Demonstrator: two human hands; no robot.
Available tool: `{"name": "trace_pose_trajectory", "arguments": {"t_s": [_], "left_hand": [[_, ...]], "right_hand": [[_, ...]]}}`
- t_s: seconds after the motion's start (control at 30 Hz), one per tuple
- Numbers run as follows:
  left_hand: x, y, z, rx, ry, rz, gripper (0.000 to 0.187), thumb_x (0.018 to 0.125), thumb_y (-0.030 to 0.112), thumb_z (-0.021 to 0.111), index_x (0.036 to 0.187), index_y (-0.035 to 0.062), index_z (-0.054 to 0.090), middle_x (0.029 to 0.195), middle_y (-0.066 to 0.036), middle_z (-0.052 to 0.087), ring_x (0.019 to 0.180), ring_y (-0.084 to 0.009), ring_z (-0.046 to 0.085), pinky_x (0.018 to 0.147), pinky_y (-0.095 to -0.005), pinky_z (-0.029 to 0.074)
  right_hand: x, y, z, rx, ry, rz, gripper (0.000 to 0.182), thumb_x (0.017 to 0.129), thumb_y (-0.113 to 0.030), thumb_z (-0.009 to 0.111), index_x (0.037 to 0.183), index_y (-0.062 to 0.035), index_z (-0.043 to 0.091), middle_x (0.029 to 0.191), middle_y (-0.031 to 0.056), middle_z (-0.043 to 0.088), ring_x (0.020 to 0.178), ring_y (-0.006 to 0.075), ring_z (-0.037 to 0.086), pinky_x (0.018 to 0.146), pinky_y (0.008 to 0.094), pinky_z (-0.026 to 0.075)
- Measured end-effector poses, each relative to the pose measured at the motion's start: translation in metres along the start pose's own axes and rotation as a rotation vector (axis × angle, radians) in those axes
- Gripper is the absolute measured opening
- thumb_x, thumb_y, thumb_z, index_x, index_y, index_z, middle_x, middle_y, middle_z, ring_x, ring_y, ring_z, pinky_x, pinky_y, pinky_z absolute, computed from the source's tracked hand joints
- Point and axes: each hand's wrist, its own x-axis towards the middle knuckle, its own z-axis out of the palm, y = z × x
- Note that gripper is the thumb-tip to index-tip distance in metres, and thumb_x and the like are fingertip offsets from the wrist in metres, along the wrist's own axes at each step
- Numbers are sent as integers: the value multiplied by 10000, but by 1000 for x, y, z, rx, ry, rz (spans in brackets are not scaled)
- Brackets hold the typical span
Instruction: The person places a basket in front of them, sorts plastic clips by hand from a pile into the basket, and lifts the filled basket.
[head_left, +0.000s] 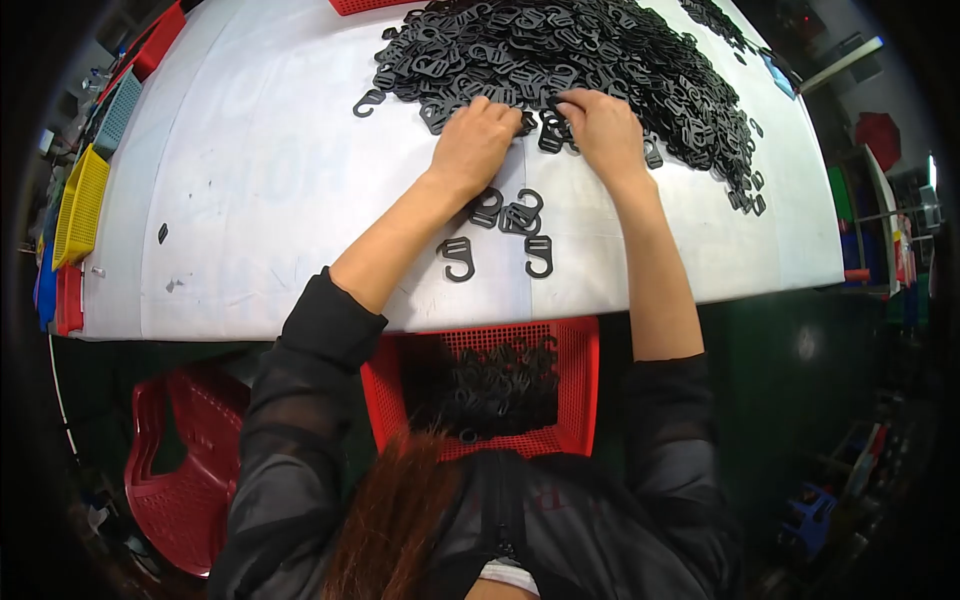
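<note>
A large heap of black plastic hooks (560, 50) lies on the white table (260, 180). At the heap's near edge, my left hand (478, 140) is closed, its fingertips at some black hooks; what it grips is partly hidden. My right hand (604, 130) is beside it, thumb and index finger pinched on a black hook. Between my forearms, several loose hooks (520, 215) lie on the table. Below the table edge, a red basket (580, 390) holds more black hooks.
A dark red plastic chair (180, 490) stands at the lower left. Yellow (80, 210), blue (118, 112) and red baskets line the table's left side. One small black piece (163, 233) lies on the left of the table. A blue stool (812, 515) is at the lower right.
</note>
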Motion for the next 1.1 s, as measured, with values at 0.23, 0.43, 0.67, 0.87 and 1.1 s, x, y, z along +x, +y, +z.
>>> {"name": "trace_pose_trajectory", "arguments": {"t_s": [0.23, 0.43, 0.67, 0.87, 1.1], "left_hand": [[-6, -1, -42, -513, 124, -407, 162, 899, 119, 572, 983, 17, 666, 827, -98, 680, 720, -193, 626, 672, -304, 485], [-28, -3, -65, -593, -311, -629, 168, 876, 141, 599, 963, 20, 678, 774, -88, 662, 678, -150, 604, 640, -294, 476], [-17, -1, -19, -234, 9, -66, 240, 815, 171, 658, 1018, 44, 676, 999, -82, 630, 958, -252, 574, 831, -369, 474], [-6, 1, -5, -23, -60, 60, 217, 833, 158, 632, 1023, 58, 665, 1001, -51, 597, 952, -246, 542, 818, -358, 471], [-10, 1, -33, -400, -145, -211, 199, 878, 130, 583, 1034, 62, 686, 919, -76, 627, 848, -211, 594, 754, -324, 487]], "right_hand": [[24, -15, -28, -206, -348, -114, 156, 805, -179, 627, 903, -98, 717, 786, 111, 692, 757, 292, 658, 708, 390, 512], [23, -3, -38, -128, -649, -35, 161, 750, -174, 675, 868, -85, 739, 781, 107, 700, 741, 237, 669, 707, 346, 516], [-24, -12, -13, -120, -288, -127, 407, 716, -330, 760, 1041, -96, 692, 900, 85, 649, 873, 273, 642, 736, 383, 525], [-51, -12, -6, -48, -229, -31, 229, 849, -197, 631, 1041, -81, 682, 872, 92, 645, 856, 262, 633, 691, 381, 515], [-77, 4, -20, 310, -199, 74, 208, 833, -187, 648, 981, -51, 702, 925, 106, 638, 921, 267, 581, 815, 366, 459]]}}
